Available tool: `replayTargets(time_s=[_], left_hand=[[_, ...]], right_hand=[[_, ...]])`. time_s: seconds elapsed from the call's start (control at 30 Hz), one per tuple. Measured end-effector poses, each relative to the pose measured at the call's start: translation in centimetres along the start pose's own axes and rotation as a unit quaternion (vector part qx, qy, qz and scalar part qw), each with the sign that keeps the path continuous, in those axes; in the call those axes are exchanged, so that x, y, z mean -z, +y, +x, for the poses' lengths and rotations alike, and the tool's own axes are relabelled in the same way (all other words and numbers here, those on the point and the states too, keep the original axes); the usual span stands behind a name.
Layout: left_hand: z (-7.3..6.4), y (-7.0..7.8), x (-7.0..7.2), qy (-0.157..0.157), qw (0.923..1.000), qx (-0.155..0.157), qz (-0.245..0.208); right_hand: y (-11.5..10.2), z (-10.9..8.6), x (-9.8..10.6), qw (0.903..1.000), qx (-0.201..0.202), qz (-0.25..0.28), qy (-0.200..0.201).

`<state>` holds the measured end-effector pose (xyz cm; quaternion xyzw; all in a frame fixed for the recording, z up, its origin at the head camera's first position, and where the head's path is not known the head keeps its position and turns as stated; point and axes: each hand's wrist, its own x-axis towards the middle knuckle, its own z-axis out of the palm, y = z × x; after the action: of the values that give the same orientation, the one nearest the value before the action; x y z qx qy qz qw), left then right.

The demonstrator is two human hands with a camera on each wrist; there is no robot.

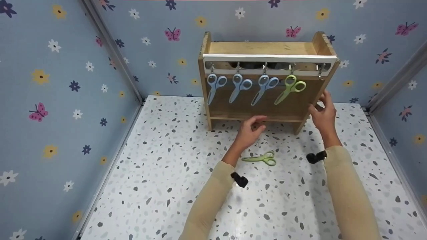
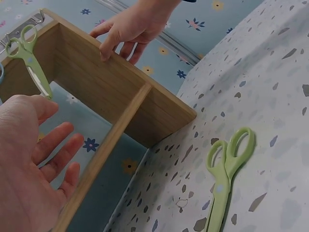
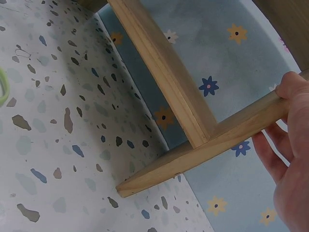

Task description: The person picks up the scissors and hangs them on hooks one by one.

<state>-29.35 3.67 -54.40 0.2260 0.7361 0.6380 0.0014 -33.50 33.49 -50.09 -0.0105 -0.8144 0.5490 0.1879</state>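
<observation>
A wooden rack [image 1: 263, 48] stands upright at the back, with a hook rail across its front. Three light blue scissors [image 1: 264, 87] and green scissors [image 1: 289, 88] hang from the rail; another hook [image 1: 321, 71] is at its right end. My right hand [image 1: 325, 116] holds the edge of the rack's right side panel [image 3: 251, 113], thumb at the front edge and fingers along the outer side. Close to the lower crossbar [image 2: 106, 150], my left hand [image 1: 249, 134] has relaxed, slightly bent fingers and holds nothing. A second pair of green scissors [image 1: 260, 159] lies on the table below it.
The white speckled tabletop [image 1: 160, 143] extends around the rack. Blue patterned wall panels [image 1: 66, 90] enclose it at the back and sides, with metal strips [image 1: 116, 53] at the corners. Each wrist carries a small black camera [image 1: 239, 180].
</observation>
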Motion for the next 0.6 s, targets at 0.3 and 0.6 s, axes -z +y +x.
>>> replayTargets(time_s=[0.3,0.6], left_hand=[[-0.8,0.2,0.6,-0.006,0.9993,0.034,0.016],[-1.4,-0.4,1.3,-0.030,0.9973,0.024,0.062]], right_hand=[[0.8,0.3,-0.1,0.9999,0.011,0.000,0.004],[1.1,0.5,0.0,0.9999,0.008,-0.005,0.007]])
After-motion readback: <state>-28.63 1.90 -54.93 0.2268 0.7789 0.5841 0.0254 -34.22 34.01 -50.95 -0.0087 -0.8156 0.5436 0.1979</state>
